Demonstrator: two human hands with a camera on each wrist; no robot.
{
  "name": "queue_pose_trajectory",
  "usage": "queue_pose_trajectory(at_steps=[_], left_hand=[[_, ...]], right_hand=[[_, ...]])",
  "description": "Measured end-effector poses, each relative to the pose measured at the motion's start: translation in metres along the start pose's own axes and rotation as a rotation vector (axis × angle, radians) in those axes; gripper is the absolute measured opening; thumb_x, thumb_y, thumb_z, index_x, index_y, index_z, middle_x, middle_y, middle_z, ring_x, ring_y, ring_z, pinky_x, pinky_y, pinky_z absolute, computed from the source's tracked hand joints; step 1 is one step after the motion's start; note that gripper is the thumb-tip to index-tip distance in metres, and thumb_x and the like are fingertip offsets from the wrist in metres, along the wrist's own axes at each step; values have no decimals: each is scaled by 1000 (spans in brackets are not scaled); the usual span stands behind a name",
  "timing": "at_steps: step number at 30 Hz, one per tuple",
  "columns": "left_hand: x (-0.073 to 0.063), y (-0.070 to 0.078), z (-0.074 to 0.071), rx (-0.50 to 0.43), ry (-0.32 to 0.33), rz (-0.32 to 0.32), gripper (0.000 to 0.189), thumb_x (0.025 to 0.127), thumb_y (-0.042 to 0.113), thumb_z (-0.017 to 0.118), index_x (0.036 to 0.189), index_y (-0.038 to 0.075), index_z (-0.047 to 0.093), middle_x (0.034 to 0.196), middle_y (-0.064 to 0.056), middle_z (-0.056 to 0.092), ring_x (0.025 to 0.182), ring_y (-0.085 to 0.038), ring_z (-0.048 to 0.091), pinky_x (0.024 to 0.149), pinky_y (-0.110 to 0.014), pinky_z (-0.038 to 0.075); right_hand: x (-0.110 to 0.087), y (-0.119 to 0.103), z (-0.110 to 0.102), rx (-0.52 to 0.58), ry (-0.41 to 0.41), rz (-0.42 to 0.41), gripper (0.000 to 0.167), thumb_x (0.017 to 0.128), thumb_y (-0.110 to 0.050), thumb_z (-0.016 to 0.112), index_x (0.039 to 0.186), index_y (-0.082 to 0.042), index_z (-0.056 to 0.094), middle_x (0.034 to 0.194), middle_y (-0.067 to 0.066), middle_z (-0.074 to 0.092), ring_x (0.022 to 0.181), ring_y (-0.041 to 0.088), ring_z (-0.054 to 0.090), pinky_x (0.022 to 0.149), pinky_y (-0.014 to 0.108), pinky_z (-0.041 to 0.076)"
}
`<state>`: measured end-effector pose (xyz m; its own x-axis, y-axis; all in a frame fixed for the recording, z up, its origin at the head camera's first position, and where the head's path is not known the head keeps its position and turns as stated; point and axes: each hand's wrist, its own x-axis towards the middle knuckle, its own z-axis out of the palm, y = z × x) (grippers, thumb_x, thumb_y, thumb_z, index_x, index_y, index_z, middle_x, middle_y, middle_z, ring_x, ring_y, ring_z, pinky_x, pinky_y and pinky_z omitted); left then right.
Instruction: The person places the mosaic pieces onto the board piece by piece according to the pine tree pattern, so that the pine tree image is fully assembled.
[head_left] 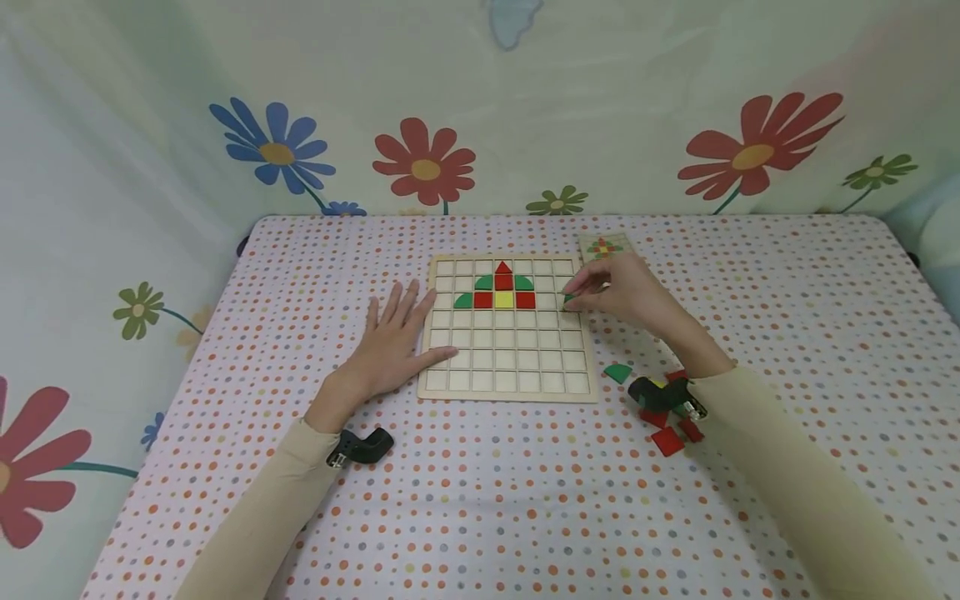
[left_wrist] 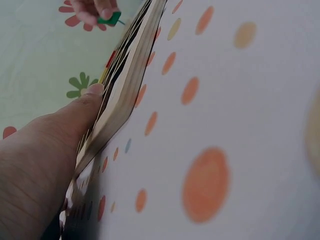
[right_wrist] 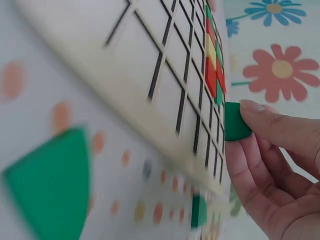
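Note:
The wooden grid board (head_left: 513, 393) lies flat. On it, red squares (head_left: 483, 300), a yellow square (head_left: 505, 299), a red triangle (head_left: 502, 268) and several green quarter-circle pieces (head_left: 523, 283) form a pattern in the upper rows. My left hand (head_left: 388, 348) rests spread at the board's left edge, its thumb (left_wrist: 82, 112) over the frame. Between thumb and fingers, my right hand (head_left: 618, 292) pinches a green quarter-circle piece (right_wrist: 237, 121) above the board's right edge. A pattern card (head_left: 606, 247) lies just beyond this hand, partly covered by it.
Loose red pieces (head_left: 667, 441) and a green quarter-circle piece (head_left: 617, 372) lie right of the board, partly hidden under the right wrist's camera (head_left: 660, 392). A spotted cloth (head_left: 480, 500) covers the table. A flowered curtain (head_left: 600, 100) hangs behind.

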<state>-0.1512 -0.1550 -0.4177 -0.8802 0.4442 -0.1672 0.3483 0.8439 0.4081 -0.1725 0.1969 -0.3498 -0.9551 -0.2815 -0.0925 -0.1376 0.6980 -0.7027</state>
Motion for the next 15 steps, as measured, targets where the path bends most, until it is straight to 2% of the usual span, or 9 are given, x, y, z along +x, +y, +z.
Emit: queue_pose_trajectory(at_steps=[7,15], left_hand=[[1,4,-1,-16,-3,11,98,100,65,56,170,18,6,176,-9,-8,160,-30,-17,124,-59,-16],[-1,2,-2,1,9,-2,99,100,64,58,170,16,8,176,-11,-6,160,-32,-15,124,-60,-14]], right_hand=[[25,-7,14,-5,-47,21,11,92,-5,81,102,0,81,100,15,77,88,25,66,74,31,48],[36,-13,22,-43,-111,55,14,95,-3,76,108,3,80,112,21,75,93,28,69,76,32,53]])
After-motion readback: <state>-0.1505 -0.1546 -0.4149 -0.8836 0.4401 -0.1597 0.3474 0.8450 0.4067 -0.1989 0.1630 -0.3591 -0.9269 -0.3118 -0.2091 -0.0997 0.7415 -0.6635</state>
